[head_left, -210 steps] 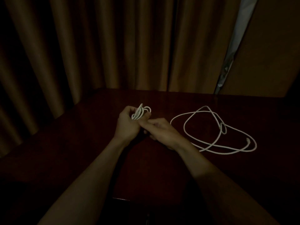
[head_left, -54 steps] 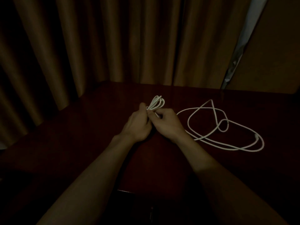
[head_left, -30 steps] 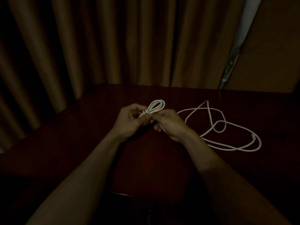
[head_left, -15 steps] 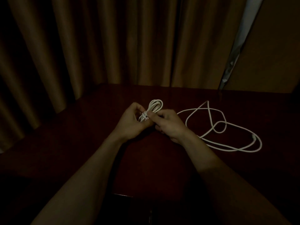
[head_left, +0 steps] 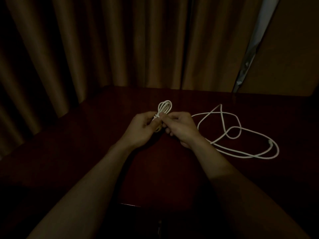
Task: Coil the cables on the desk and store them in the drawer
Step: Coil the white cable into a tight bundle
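A small coiled white cable (head_left: 164, 107) is held above the middle of the dark wooden desk (head_left: 89, 144). My left hand (head_left: 139, 130) grips the coil's wrapped waist from the left. My right hand (head_left: 181, 128) pinches the same waist from the right, thumb on top. The coil's loops stick up past my fingers; its lower end is hidden in my hands. A second white cable (head_left: 241, 137) lies loose in wide loops on the desk to the right, its plug end (head_left: 270, 142) near the far right loop.
Brown curtains (head_left: 103, 40) hang close behind the desk's back and left edges. A pale gap (head_left: 253, 44) shows between curtain and wall at the right. A dark drawer front with a small handle (head_left: 159, 223) sits below the desk's near edge.
Both hands have kept working at the coil's waist, with the fingers closing tighter around it. The loose cable on the right has not moved.
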